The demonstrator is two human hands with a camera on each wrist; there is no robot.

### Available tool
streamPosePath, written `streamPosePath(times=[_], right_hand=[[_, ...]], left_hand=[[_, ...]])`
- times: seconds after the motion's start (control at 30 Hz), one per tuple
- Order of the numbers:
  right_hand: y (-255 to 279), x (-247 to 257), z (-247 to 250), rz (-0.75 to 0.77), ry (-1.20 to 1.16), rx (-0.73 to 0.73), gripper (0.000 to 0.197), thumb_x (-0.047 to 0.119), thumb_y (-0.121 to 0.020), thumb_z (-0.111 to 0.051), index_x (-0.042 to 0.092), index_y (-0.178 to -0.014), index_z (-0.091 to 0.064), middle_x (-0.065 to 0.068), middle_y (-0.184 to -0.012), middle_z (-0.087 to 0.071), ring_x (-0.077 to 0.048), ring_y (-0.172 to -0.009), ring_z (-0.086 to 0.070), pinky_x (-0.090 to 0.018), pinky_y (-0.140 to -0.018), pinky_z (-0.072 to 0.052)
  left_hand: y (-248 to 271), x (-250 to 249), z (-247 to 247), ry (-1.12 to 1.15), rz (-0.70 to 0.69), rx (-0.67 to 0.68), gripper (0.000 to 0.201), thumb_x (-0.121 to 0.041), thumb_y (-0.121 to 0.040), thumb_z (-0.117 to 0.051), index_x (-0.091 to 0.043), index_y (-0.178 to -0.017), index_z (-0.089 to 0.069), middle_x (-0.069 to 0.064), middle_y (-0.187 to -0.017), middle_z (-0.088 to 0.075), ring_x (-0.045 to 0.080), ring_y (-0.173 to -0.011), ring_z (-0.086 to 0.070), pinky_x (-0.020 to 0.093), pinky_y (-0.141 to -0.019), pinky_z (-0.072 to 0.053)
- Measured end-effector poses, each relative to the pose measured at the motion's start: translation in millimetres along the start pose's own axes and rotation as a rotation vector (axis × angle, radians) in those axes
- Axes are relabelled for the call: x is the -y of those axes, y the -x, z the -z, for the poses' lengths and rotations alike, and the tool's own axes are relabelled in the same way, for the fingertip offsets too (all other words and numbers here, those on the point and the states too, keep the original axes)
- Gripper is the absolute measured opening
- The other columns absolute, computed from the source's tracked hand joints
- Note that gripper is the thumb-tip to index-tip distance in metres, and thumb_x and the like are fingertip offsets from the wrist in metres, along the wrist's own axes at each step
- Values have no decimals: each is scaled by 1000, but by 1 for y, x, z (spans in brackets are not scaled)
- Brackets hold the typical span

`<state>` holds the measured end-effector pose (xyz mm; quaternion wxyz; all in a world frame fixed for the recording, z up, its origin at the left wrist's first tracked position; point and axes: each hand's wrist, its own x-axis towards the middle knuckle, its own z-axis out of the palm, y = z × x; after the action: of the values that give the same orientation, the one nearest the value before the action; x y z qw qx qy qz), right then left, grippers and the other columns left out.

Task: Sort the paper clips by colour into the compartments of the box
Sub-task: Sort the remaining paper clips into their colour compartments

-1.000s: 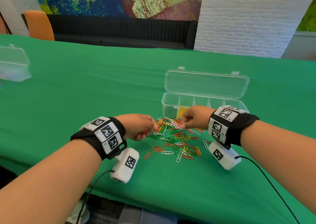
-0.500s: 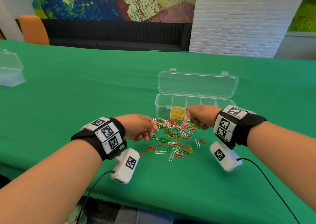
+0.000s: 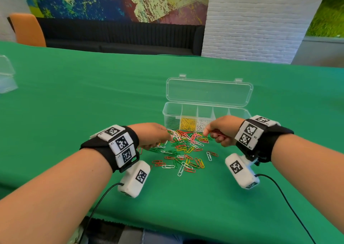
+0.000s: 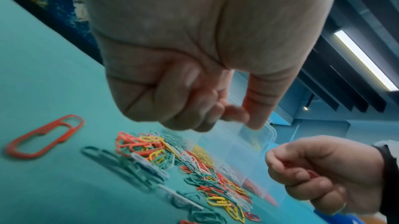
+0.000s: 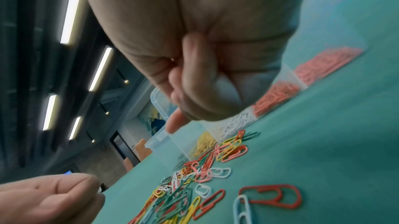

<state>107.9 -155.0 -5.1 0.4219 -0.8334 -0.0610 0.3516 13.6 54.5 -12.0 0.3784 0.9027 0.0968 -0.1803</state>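
Note:
A heap of red, green, yellow and white paper clips (image 3: 184, 148) lies on the green cloth in front of the clear box (image 3: 168, 113). The box's lid (image 3: 208, 92) stands open. Its left compartments hold green clips (image 3: 172, 122), yellow clips (image 3: 188, 123) and white clips (image 3: 201, 124); in the right wrist view, red clips (image 5: 276, 96) fill the compartments further along. My right hand (image 3: 210, 134) hovers just before the box and grips a few red clips (image 3: 217, 133). At the heap's left edge, my left hand (image 3: 168, 137) has its fingers curled, thumb near forefinger (image 4: 235, 113). Blur hides whether it holds a clip.
A second clear box (image 3: 7, 76) stands at the far left of the table. An orange chair (image 3: 28, 29) and a black bench (image 3: 121, 37) are behind the table. Cables (image 3: 290, 202) trail from both wrist cameras over the table's near edge.
My right hand has lifted off the heap with red clips and moved up and right, toward the box. The left hand has stayed at the heap's left edge.

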Motion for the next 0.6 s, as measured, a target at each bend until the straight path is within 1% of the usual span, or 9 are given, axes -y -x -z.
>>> streamPosePath(times=[0.07,0.13,0.23,0.3,0.33,0.43,0.47,0.53,0.6], right_hand=[[-1,-4,1,7,120,-20,30,27,-97,-45,14,-70,-49,6,-46,-37,-7,-34,-30,-13,-33,-25],[-1,-5,2,44,273,-44,38,42,-93,-50,17,-65,-42,5,-49,-38,-10,-39,-31,-17,-39,-29],[4,-4,2,96,618,-124,44,55,-91,-44,17,-68,-42,3,-56,-42,-12,-47,-37,-22,-48,-35],[5,-5,2,159,830,-198,42,52,-92,-44,19,-66,-42,5,-61,-44,-10,-53,-41,-22,-52,-36],[4,-6,2,197,889,-224,40,50,-92,-46,21,-65,-41,6,-62,-43,-9,-56,-41,-21,-53,-34],[0,-9,4,262,918,-255,33,42,-92,-51,23,-67,-43,8,-65,-43,-7,-60,-42,-20,-53,-31],[-1,-9,4,270,917,-251,27,40,-92,-52,23,-72,-49,9,-68,-46,-8,-65,-45,-21,-56,-33],[-5,-11,3,291,921,-244,14,34,-92,-54,23,-90,-62,11,-75,-50,-11,-78,-51,-21,-69,-38],[-7,-11,1,300,951,-232,15,30,-90,-56,27,-102,-64,10,-84,-55,-14,-88,-57,-23,-79,-43]], left_hand=[[-2,-9,-1,-189,-41,-43,30,-37,-93,-50,-20,-68,-45,-2,-63,-41,15,-53,-36,22,-54,-32],[-4,-18,-5,-323,-104,-77,28,-38,-93,-50,-22,-70,-46,-4,-65,-45,13,-56,-40,23,-57,-36],[-11,-31,-12,-450,-188,-83,17,-31,-92,-51,-23,-77,-52,-8,-71,-49,7,-60,-43,21,-57,-38],[-15,-38,-17,-518,-214,-87,10,-26,-92,-51,-22,-89,-60,-9,-78,-52,6,-65,-46,20,-59,-40],[-18,-41,-18,-545,-219,-86,12,-25,-92,-51,-22,-96,-62,-9,-85,-54,7,-70,-48,20,-62,-40],[-25,-49,-22,-609,-221,-69,19,-23,-91,-53,-26,-106,-64,-5,-111,-59,12,-88,-53,23,-73,-43],[-27,-52,-23,-623,-220,-68,21,-22,-91,-54,-28,-108,-64,-4,-116,-59,13,-91,-54,23,-75,-42],[-33,-56,-25,-640,-226,-69,24,-22,-90,-53,-29,-111,-64,-2,-121,-59,14,-95,-55,23,-77,-42],[-40,-60,-28,-654,-237,-72,25,-23,-90,-54,-30,-112,-64,-2,-125,-58,16,-105,-57,24,-80,-42]])
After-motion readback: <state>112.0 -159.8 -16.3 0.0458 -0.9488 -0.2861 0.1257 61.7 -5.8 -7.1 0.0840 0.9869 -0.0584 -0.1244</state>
